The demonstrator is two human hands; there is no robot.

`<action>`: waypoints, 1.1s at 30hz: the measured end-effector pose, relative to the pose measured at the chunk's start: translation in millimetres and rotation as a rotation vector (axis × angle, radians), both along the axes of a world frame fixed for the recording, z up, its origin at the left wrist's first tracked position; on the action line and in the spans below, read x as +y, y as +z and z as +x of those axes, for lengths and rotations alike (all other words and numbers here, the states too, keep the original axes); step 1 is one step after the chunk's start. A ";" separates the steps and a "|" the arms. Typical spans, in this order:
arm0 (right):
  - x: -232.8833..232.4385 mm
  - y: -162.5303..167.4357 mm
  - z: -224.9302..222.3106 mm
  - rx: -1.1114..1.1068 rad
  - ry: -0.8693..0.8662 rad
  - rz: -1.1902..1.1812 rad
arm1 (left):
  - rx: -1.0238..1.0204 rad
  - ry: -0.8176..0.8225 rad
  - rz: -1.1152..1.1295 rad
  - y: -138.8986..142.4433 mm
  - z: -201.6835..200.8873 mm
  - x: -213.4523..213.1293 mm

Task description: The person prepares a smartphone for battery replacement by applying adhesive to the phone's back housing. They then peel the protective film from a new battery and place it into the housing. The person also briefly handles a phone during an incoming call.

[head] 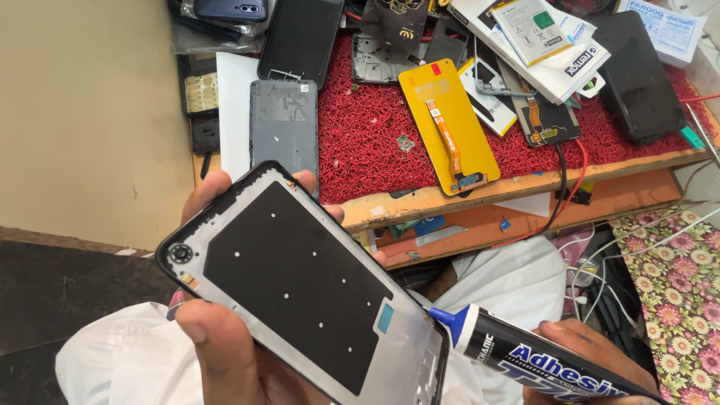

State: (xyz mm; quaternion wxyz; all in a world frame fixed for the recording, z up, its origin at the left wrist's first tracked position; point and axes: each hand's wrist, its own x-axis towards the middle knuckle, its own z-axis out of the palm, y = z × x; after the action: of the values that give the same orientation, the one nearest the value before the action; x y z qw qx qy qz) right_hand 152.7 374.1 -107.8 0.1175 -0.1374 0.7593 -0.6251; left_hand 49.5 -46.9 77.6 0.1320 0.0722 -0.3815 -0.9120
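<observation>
left hand [225, 330]: grips phone frame [300, 289] tilted, inner face up (edges exposed).
right hand [592, 352]: holds adhesive tube [540, 360], nozzle at frame's 4 o'clock edge.

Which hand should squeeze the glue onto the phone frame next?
The right hand, probably: it already grips the black glue tube, whose blue nozzle touches the phone frame's edge. The left hand is busy holding the frame.

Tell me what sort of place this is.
Likely a phone repair bench: the left hand holds a bare phone frame, the right hand a glue tube, and loose screens lie on the red mat.
</observation>
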 end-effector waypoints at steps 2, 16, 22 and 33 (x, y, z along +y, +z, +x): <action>-2.3 2.3 -0.1 0.003 -0.006 0.002 | 0.004 -0.027 0.009 0.6 -1.9 -1.3; -37.9 24.8 12.7 -0.001 -0.238 -0.132 | -0.014 -0.018 -0.040 1.0 -2.3 0.8; -16.7 5.6 16.2 0.022 -0.179 -0.116 | 0.003 -0.016 -0.022 0.1 -1.1 1.9; 13.4 -9.0 11.3 0.068 0.037 0.065 | 0.009 -0.018 -0.015 -0.5 1.4 0.0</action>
State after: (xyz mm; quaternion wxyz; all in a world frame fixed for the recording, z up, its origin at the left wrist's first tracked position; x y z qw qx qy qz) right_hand 163.9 387.5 -116.8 0.1075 -0.1685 0.7800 -0.5930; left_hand 50.9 -46.9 77.1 0.1262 0.0635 -0.3882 -0.9107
